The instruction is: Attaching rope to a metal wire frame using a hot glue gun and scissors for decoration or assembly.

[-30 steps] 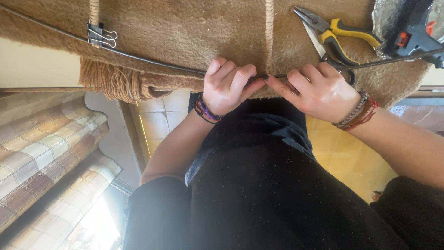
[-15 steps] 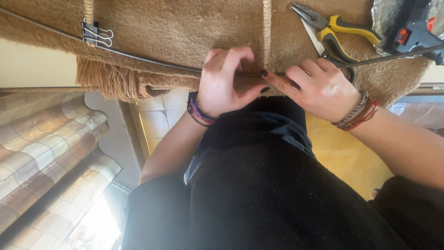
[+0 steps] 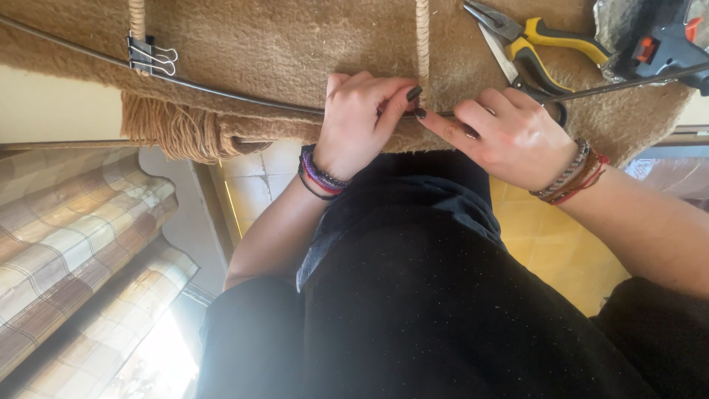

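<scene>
Head view, looking down over a black-clad lap. Brown fuzzy cloth (image 3: 281, 52) spread over the counter, front edge hanging toward the body, fringe (image 3: 173, 133) bunched below it at left. Thin dark rod (image 3: 221, 90) laid across the cloth near that edge, running from upper left down to the hands, then rising toward upper right. Binder clip (image 3: 148, 55) clamped on the rod at left, at the foot of a braided cord (image 3: 136, 11). Second cord (image 3: 422, 37) running straight down the cloth and ending at the rod, right between the two hands. Left hand (image 3: 362, 122) curled over the cloth edge, fingers together, thumb and forefinger pinched at the rod where the second cord meets it; dark nails, stacked bracelets on the wrist. Right hand (image 3: 509, 137) just beside it, fingers folded, forefinger tip pressed on the same spot; whether it grips the rod or only touches: cannot tell. Fingertips of both hands nearly touching. Yellow-handled pliers (image 3: 532, 37) on the cloth beyond the right hand, a scissor handle (image 3: 543, 92) partly hidden behind it. Black glue gun (image 3: 657, 37) at far right. Plaid cushion (image 3: 66, 244) lower left, tiled floor (image 3: 546, 244) beneath.
</scene>
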